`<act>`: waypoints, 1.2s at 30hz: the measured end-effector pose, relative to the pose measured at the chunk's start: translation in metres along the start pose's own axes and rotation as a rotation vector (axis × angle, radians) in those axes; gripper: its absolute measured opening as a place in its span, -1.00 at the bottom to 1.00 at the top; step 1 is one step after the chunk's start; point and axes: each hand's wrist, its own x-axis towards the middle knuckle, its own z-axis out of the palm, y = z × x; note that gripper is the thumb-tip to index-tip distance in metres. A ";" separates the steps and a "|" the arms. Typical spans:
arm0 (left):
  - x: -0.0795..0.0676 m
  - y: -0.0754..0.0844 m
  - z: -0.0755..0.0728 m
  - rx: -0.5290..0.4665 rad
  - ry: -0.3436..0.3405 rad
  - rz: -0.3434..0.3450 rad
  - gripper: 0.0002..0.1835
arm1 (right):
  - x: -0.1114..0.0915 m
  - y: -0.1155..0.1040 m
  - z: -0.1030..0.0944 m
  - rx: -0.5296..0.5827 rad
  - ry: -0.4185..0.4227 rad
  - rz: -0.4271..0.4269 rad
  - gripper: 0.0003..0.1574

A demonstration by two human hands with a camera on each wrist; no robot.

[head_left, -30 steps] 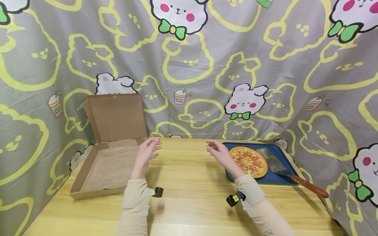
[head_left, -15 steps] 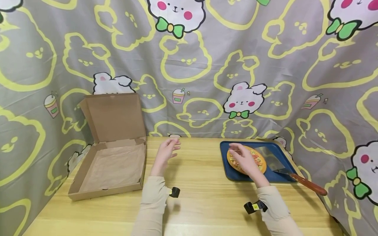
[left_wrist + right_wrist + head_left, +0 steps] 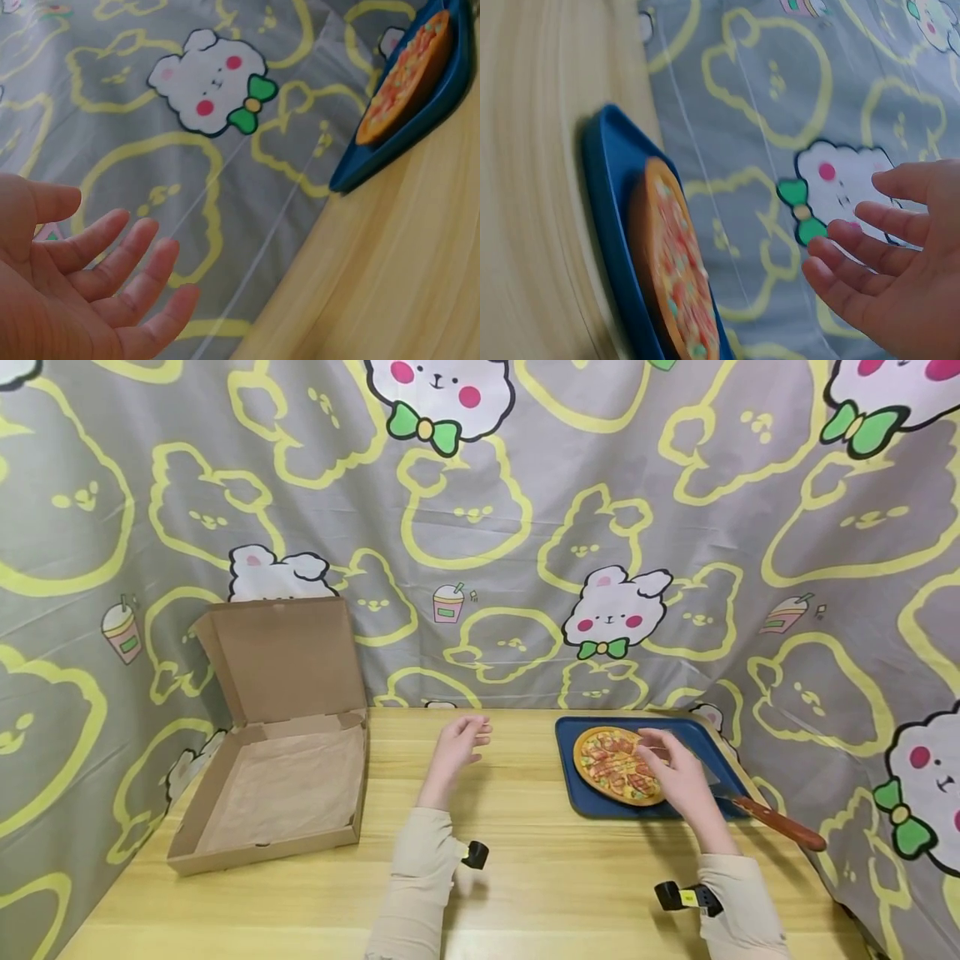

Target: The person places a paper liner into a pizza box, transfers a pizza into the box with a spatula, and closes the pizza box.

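In the head view a pizza point(image 3: 611, 768) lies on a blue tray point(image 3: 573, 797) at the right of the table. My right hand point(image 3: 678, 772) hovers over the pizza's right side, fingers loosely bent and holding nothing; it covers part of the pizza and of the server behind. A pizza server point(image 3: 780, 822) with a brown wooden handle lies across the tray, its handle sticking out past the right edge. Over the middle of the table my left hand point(image 3: 453, 747) is held up with relaxed fingers and nothing in it. The left wrist view shows that hand's fingers point(image 3: 127, 262) spread apart.
An open cardboard pizza box point(image 3: 262, 847) stands at the left, its lid point(image 3: 288, 660) raised toward the curtain, with brown paper point(image 3: 285, 785) lining the bottom. Wooden tabletop point(image 3: 517, 860) lies between box and tray. A patterned curtain point(image 3: 510, 577) hangs behind and at both sides.
Both hands have moved to the right. The left went from beside the box to mid-table; the right passed from the tray's left edge to over the pizza's right side.
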 end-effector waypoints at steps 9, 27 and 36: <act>0.001 -0.005 0.024 -0.018 -0.035 -0.003 -0.59 | -0.015 0.019 -0.030 -0.167 0.120 0.002 -0.46; -0.002 -0.018 0.053 0.003 -0.101 0.006 -0.61 | -0.046 0.055 -0.094 -0.472 0.136 0.210 -0.42; -0.004 -0.024 0.060 0.018 -0.124 0.013 -0.62 | -0.042 0.070 -0.105 -0.553 -0.129 0.325 -0.25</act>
